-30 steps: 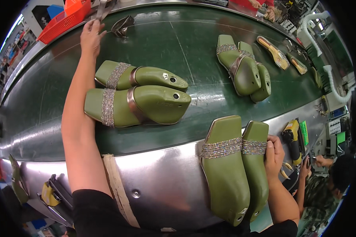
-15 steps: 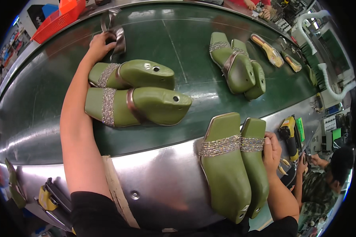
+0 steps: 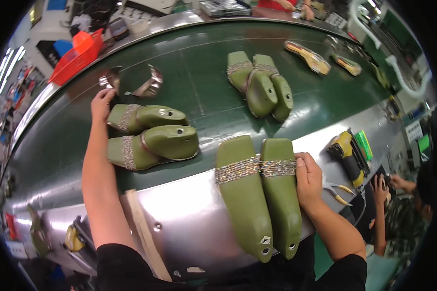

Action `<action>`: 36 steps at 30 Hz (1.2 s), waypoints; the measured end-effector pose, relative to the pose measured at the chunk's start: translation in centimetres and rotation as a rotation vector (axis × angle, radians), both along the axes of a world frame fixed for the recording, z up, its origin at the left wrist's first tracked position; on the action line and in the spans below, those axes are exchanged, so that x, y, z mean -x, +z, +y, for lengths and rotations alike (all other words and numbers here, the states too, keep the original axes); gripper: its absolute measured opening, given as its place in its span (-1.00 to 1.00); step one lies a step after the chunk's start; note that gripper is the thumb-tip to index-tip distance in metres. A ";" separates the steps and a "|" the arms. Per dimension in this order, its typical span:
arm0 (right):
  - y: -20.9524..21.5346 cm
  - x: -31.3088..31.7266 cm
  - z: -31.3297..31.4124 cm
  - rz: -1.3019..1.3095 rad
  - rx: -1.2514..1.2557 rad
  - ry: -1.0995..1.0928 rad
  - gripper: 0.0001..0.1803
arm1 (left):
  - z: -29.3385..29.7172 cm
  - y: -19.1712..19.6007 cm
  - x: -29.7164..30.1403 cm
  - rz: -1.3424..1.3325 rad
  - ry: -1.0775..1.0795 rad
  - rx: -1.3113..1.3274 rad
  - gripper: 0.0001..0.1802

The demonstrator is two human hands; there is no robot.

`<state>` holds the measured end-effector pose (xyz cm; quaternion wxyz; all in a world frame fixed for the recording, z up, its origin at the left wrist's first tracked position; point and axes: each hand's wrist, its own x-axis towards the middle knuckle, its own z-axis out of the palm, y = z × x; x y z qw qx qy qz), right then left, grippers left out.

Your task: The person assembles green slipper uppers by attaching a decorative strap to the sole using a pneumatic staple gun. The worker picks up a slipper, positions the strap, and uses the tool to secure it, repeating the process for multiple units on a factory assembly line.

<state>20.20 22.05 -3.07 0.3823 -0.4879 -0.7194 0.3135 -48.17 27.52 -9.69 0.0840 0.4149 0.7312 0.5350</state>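
From where I stand, a person in black sleeves works at a green table (image 3: 180,60) with a steel edge (image 3: 189,199) along its near side. The right hand (image 3: 308,177) grips two green shoe lasts (image 3: 243,206) at their right side, thumb in front and fingers curled behind. The lasts stand side by side over the steel edge, square toes pointing away from the person and heels toward the body, each crossed by a glittering band (image 3: 238,169); whether they rest on the steel I cannot tell. The left arm stretches far forward. The fingers of the left hand (image 3: 103,103) are close together at the lower end of a shiny bronze strap (image 3: 110,80); I cannot tell if they pinch it. A second strap (image 3: 151,86) lies curved just to its right. Beside the left forearm lies another pair (image 3: 175,143), toes to the left. Farther off, toward the right, sits a third pair (image 3: 262,97), with two soles (image 3: 308,57) beyond it. A red basket (image 3: 78,58) stands at the far left. Right of the right hand are pliers (image 3: 345,188) and a yellow tool (image 3: 345,151). A co-worker (image 3: 400,225) is at the far right.
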 end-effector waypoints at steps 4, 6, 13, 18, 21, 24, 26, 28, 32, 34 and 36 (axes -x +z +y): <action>-0.2 0.5 0.2 0.054 0.033 0.038 -0.69 | -1.6 6.6 -1.5 0.237 0.028 -0.080 -0.79; -0.2 0.3 0.1 0.063 0.067 0.040 -0.69 | -0.2 10.2 -4.9 0.477 -0.027 -0.039 -0.78; -0.2 0.2 0.3 0.053 0.017 0.055 -0.72 | 5.6 7.3 -13.0 0.743 -0.325 0.896 -0.45; -0.8 0.3 0.8 0.036 -0.056 0.056 -0.76 | 2.4 7.3 -13.1 0.675 -0.126 0.795 -0.52; -0.1 0.1 0.5 0.057 -0.095 0.040 -0.76 | 1.1 7.5 -13.9 0.623 0.157 0.578 -0.59; -0.4 0.0 0.5 0.066 -0.097 0.057 -0.76 | -2.9 10.7 -16.2 0.849 0.136 -0.057 -0.51; -1.1 0.2 0.5 0.060 -0.104 0.039 -0.75 | -6.5 12.6 -19.2 0.884 -0.067 -0.380 -0.49; -1.4 -0.1 0.6 0.102 -0.115 0.043 -0.74 | -10.8 15.1 -26.7 0.757 -0.156 -0.282 -0.58; -1.2 -1.6 0.6 0.290 -0.004 0.032 -0.67 | -19.4 14.5 -37.6 0.354 -0.327 -0.383 -0.82; -0.5 -2.4 -0.4 0.427 -0.007 -0.036 -0.70 | -23.1 12.3 -40.7 0.013 -0.352 -0.367 -0.78; 5.0 -1.7 -4.7 0.503 -0.055 0.079 -0.71 | -27.4 11.3 -42.9 -0.097 -0.325 -0.387 -0.73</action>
